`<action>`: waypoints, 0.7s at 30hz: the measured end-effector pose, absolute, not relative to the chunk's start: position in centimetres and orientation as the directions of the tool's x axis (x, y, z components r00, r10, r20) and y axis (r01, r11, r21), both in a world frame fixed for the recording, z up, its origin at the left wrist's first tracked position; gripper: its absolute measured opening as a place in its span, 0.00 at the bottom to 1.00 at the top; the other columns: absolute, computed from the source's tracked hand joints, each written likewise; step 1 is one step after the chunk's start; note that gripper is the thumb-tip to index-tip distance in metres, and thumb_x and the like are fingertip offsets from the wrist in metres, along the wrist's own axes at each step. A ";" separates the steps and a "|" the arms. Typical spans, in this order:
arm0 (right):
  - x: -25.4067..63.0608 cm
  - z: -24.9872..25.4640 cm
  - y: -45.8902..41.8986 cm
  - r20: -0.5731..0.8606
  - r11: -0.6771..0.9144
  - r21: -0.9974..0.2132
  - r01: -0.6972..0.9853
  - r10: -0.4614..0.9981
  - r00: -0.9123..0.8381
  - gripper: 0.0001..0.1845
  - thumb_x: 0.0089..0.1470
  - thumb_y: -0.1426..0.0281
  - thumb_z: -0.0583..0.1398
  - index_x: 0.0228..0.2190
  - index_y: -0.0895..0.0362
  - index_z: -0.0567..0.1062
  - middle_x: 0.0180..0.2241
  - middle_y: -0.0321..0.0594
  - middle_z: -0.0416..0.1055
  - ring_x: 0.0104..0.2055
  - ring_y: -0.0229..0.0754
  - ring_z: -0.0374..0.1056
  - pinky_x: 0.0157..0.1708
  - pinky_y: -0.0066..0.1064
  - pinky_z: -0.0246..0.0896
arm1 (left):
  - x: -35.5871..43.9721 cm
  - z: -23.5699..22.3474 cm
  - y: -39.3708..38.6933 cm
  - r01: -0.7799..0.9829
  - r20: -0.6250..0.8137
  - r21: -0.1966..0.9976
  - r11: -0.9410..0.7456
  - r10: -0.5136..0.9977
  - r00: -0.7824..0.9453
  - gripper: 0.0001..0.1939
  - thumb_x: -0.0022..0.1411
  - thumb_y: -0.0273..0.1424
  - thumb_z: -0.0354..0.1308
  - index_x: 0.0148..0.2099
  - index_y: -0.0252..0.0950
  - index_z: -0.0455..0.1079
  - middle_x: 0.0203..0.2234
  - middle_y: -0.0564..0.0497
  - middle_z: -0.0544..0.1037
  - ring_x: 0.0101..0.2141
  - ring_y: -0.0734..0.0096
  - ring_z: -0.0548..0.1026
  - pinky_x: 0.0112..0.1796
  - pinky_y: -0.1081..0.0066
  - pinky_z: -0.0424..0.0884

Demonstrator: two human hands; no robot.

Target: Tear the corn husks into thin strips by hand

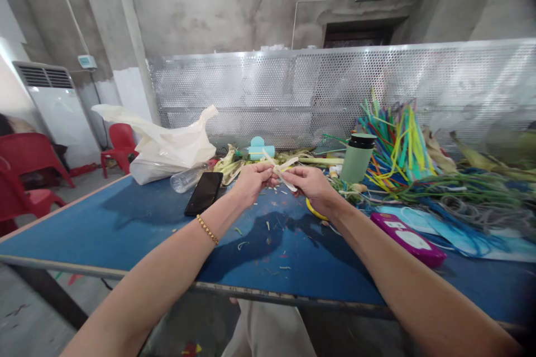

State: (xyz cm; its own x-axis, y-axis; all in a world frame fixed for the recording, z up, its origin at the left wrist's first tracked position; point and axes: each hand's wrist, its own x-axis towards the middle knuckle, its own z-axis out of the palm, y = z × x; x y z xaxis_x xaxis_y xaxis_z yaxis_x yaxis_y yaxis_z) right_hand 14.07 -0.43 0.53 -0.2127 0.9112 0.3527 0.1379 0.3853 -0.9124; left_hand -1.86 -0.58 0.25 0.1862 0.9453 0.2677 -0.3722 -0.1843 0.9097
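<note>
My left hand [252,183] and my right hand [314,184] meet above the middle of the table, their fingers pinched on a small piece of crossed pale strips [288,183]. Short ends of the strips stick out between the fingertips; whether they are leaf or another material I cannot tell. Below my right hand a yellow loop [315,209] lies on the table, partly hidden. Small pale and green scraps [268,226] are scattered beneath both hands.
On the blue table [151,234] are a black phone [204,193], a clear bottle [188,179] and a white plastic bag [171,148] at left. A green canister [358,159], bundled coloured strips [406,145], a purple device [408,239] and blue masks [456,228] lie right. A perforated metal panel [272,89] stands behind.
</note>
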 end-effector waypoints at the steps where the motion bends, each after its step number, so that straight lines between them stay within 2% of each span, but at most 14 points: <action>1: 14.0 0.5 -0.4 0.341 0.370 -0.923 0.103 0.914 -0.221 0.20 0.41 0.55 0.67 0.24 0.60 0.74 0.18 0.33 0.66 0.18 0.31 0.56 0.18 0.27 0.51 | -1.8 0.2 -0.6 -0.365 0.281 0.910 -0.199 0.941 0.189 0.01 0.55 0.20 0.59 0.31 0.28 0.71 0.22 0.51 0.73 0.21 0.80 0.69 0.30 0.74 0.67; 5: 13.9 0.4 -0.3 0.341 0.335 -0.940 -0.067 0.918 -0.202 0.19 0.39 0.57 0.69 0.23 0.59 0.72 0.17 0.31 0.64 0.17 0.30 0.56 0.18 0.27 0.49 | -1.8 0.1 -0.6 -0.337 0.296 0.919 -0.205 0.923 0.245 0.01 0.54 0.21 0.60 0.31 0.27 0.72 0.24 0.50 0.74 0.22 0.80 0.70 0.30 0.74 0.67; 7: 13.9 0.3 -0.1 0.345 0.332 -0.938 -0.099 0.924 -0.167 0.19 0.37 0.58 0.69 0.22 0.59 0.71 0.16 0.31 0.64 0.17 0.31 0.56 0.18 0.27 0.49 | -1.8 0.2 -0.6 -0.334 0.288 0.923 -0.193 0.920 0.265 0.01 0.54 0.21 0.60 0.31 0.27 0.72 0.24 0.49 0.74 0.23 0.78 0.70 0.30 0.73 0.66; 15: 14.0 0.3 0.2 0.374 0.373 -0.927 -0.033 0.918 -0.130 0.18 0.38 0.58 0.68 0.19 0.58 0.69 0.15 0.31 0.63 0.16 0.31 0.55 0.17 0.27 0.48 | -2.0 0.0 -0.6 -0.331 0.343 0.914 -0.235 0.883 0.320 0.09 0.49 0.27 0.66 0.32 0.27 0.73 0.24 0.50 0.72 0.24 0.78 0.68 0.31 0.72 0.64; 21: 14.1 0.7 -0.2 0.364 0.361 -0.931 -0.048 0.926 -0.098 0.18 0.36 0.59 0.69 0.21 0.60 0.72 0.18 0.33 0.66 0.16 0.31 0.58 0.17 0.26 0.50 | -2.1 0.1 -0.6 -0.297 0.379 0.912 -0.284 0.859 0.343 0.11 0.49 0.31 0.67 0.30 0.29 0.71 0.21 0.54 0.68 0.22 0.81 0.63 0.27 0.73 0.57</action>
State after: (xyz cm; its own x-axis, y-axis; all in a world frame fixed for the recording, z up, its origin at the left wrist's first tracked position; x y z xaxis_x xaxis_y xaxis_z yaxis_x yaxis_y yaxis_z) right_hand 14.06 -0.18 0.65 -0.0976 0.9262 0.3642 -0.0483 0.3611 -0.9313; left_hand -2.14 -0.62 0.09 0.3428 0.8595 0.3792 -0.2974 -0.2836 0.9117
